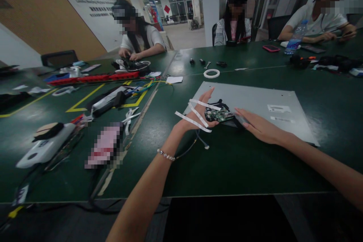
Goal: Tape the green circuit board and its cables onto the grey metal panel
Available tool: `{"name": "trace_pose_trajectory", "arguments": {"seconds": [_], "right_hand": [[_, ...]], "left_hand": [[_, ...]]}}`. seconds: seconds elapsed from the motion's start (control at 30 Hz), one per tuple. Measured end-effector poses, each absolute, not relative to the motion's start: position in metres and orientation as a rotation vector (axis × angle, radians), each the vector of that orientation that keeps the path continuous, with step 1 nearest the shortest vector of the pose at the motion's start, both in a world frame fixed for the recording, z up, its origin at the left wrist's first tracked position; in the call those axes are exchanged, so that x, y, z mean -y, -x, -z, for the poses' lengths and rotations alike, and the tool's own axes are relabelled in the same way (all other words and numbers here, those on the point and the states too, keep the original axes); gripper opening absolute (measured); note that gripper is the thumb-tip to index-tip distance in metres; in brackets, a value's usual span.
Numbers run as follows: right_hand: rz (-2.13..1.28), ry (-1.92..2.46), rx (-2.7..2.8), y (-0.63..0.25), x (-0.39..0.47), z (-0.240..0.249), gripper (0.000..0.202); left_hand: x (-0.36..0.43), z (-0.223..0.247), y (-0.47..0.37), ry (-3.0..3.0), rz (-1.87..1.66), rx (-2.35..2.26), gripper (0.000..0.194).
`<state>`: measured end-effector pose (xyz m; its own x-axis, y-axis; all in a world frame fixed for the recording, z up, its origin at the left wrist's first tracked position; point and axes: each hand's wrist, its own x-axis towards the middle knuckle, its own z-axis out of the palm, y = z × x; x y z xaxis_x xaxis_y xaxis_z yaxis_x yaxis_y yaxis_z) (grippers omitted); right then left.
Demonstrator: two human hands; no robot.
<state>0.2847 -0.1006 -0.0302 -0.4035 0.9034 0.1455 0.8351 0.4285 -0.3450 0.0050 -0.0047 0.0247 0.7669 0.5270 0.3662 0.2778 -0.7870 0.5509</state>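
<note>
A small green circuit board (219, 115) with black parts around it sits between my hands, above the near edge of a flat grey panel (255, 100). My left hand (195, 115) holds the board between its thumb and outstretched fingers. Several white tape strips (195, 121) with small markings cling to the back of that hand. A dark flat piece (240, 118) is at the fingertips of my right hand (259, 125); blur hides whether it is joined to the board. Below the board hangs a short dark cable (202, 140).
A white tape roll (211, 73) and a small wrench (207, 65) lie beyond the panel. To the left are a pink phone-like object (104, 145), a white device (45, 145) and a red strip (96, 78). Several people sit across the green table (221, 174); a bottle (296, 38) stands far right.
</note>
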Motion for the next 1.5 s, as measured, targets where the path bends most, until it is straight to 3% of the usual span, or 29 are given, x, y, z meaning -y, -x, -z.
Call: {"name": "trace_pose_trajectory", "arguments": {"seconds": [0.4, 0.6, 0.8, 1.17, 1.3, 1.4, 1.5], "right_hand": [[-0.362, 1.239, 2.553, -0.283, 0.101, 0.013, 0.057], [-0.38, 1.196, 2.529, -0.279, 0.098, 0.014, 0.044], [-0.278, 1.152, 2.518, -0.279, 0.097, 0.017, 0.037], [-0.136, 1.489, 2.243, -0.292, 0.089, 0.025, 0.043], [-0.163, 1.541, 2.16, -0.301, 0.085, 0.023, 0.048], [-0.028, 1.662, 1.897, -0.333, 0.073, 0.027, 0.051], [0.043, 1.918, 1.489, -0.383, 0.059, 0.039, 0.055]], "left_hand": [[-0.006, -0.014, 0.005, -2.462, -0.593, -0.704, 0.117], [-0.026, -0.008, 0.022, -2.311, -0.736, -0.972, 0.094], [-0.048, 0.009, 0.034, -2.122, -0.88, -1.187, 0.086], [-0.045, 0.01, 0.031, -1.962, -0.844, -1.266, 0.086], [-0.04, 0.003, 0.033, -1.929, -0.812, -1.306, 0.076], [-0.037, -0.001, 0.033, -1.956, -0.831, -1.338, 0.065], [-0.037, 0.0, 0.034, -1.909, -0.85, -1.357, 0.066]]}}
